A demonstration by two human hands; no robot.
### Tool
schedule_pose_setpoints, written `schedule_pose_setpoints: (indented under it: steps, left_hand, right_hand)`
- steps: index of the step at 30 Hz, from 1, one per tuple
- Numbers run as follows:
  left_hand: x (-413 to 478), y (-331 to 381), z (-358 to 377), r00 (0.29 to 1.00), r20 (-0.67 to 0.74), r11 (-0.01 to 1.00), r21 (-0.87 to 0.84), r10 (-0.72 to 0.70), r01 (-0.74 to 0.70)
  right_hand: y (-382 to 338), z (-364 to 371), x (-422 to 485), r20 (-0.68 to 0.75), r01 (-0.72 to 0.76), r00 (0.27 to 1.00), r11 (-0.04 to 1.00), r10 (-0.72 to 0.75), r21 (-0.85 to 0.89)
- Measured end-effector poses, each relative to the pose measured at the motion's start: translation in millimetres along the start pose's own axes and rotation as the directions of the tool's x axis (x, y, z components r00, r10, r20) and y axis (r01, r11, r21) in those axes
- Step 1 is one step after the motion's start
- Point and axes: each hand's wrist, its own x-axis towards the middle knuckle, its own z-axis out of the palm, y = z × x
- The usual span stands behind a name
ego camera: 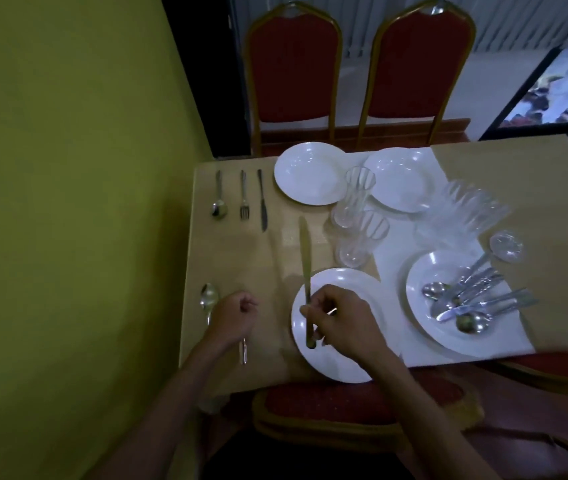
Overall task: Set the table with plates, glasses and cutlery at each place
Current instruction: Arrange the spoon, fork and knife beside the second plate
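Note:
My right hand (339,322) grips a table knife (305,258) by its handle, blade pointing away, above the near white plate (341,367). My left hand (237,315) is closed over a piece of cutlery (243,351) lying on the table, just right of a spoon (208,299); only its handle end shows, so I cannot tell what kind it is. At the far left lie a spoon (219,197), a fork (244,195) and a knife (262,200), beside a far plate (310,173). Two upright glasses (355,216) stand mid-table.
A third plate (402,180) sits at the back. A plate at right (424,327) holds several loose pieces of cutlery (476,299). More clear glasses (466,216) lie on the white cloth. Two red chairs (358,71) stand behind the table, one red chair seat (355,403) in front. A green wall is on the left.

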Motion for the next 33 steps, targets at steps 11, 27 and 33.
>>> schedule_pose_setpoints:
  steps: [11,27,33]
  left_hand:
    - [-15.1,-48.3,-8.0,1.0,0.011,0.989,0.151,-0.015,0.013]
    - [-18.5,-62.8,18.5,0.995,-0.099,0.989,0.14,-0.032,0.045]
    - [-17.2,-62.4,16.1,0.996,-0.087,0.989,0.15,-0.007,0.02]
  right_hand:
    - [34.9,131.3,69.4,0.198,-0.066,0.969,0.922,0.151,-0.381]
    - [31.5,146.9,77.6,0.048,-0.133,0.982,0.849,0.183,-0.511]
    - [30.0,143.2,80.1,0.021,-0.135,0.984,0.824,0.175,-0.55]
